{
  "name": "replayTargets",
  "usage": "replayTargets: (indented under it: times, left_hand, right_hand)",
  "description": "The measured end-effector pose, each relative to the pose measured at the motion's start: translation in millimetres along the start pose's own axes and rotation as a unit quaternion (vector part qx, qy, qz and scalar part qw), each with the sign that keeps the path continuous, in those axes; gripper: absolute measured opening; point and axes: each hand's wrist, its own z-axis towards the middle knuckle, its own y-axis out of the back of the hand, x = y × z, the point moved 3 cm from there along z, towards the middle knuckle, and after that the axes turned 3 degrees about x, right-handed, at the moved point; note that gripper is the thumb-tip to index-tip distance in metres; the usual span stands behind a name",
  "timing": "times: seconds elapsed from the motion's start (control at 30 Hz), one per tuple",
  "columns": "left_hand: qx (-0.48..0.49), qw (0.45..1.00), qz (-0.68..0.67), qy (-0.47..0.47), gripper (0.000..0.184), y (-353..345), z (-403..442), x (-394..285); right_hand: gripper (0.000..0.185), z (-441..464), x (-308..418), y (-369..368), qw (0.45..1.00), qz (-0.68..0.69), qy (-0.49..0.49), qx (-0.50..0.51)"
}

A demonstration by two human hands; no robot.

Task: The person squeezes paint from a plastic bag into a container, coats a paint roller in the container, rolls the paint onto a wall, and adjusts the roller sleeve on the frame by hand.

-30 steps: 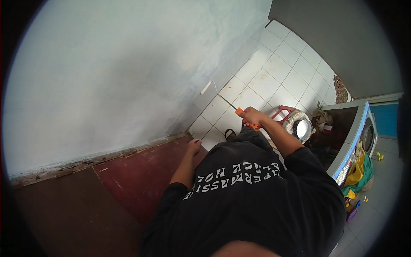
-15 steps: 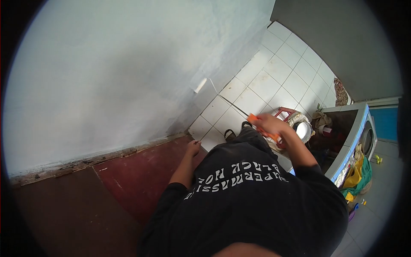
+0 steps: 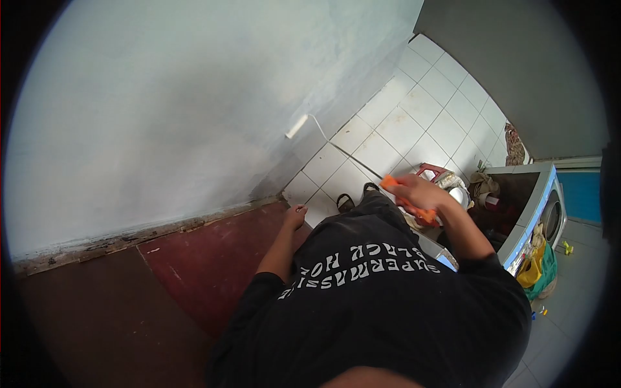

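Observation:
My right hand [image 3: 417,192] is closed around the orange handle of a paint roller [image 3: 297,126]. The roller's thin bent wire runs up and left from the handle, and its white sleeve is against or very near the lower part of the pale wall [image 3: 194,97]; contact is hard to judge. Low at my left side, my left hand [image 3: 295,216] is curled closed by the red panel, and whatever its fingers may hold is hidden. Just beyond my right wrist, a container with white contents [image 3: 458,196] is partly covered by the hand and forearm.
A red stool [image 3: 432,171] stands by the container. To the right are a tiled counter [image 3: 527,223] with items beneath it and green and yellow cloth [image 3: 543,275]. White floor tiles [image 3: 381,152] lie ahead; a dark red panel [image 3: 200,258] is at left.
The roller sleeve has shifted slightly up and left along the wall. My right hand has moved a little right and down, covering more of the container. My left hand has risen slightly.

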Motion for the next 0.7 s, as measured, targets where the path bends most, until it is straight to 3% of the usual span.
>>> replayTargets:
  times: [0.1, 0.2, 0.37, 0.5, 0.57, 0.7]
  left_hand:
    - [-0.009, 1.000, -0.010, -0.003, 0.041, 1, 2, 7]
    - [-0.011, 0.999, -0.046, 0.005, 0.040, 2, 0, 9]
    - [-0.016, 0.997, -0.078, -0.003, 0.040, -7, 4, 19]
    - [-0.007, 0.997, -0.075, 0.016, 0.040, -19, 10, 30]
    - [-0.003, 0.997, -0.082, 0.010, 0.040, -20, 10, 24]
    - [-0.006, 0.998, -0.057, 0.010, 0.040, -8, -5, -9]
  right_hand:
    - [0.031, 88, -23, -9, 0.998, -0.063, -0.016, 0.003]
    - [0.030, 124, -26, -23, 0.998, -0.032, -0.052, 0.003]
    - [0.031, 2, 6, -6, 0.999, 0.048, -0.008, 0.007]
    - [0.027, -26, 1, 0, 0.994, 0.099, 0.011, 0.051]
    - [0.026, 3, 6, -14, 0.998, 0.054, -0.020, 0.005]
    - [0.027, 117, -37, -37, 0.997, 0.057, -0.039, 0.026]
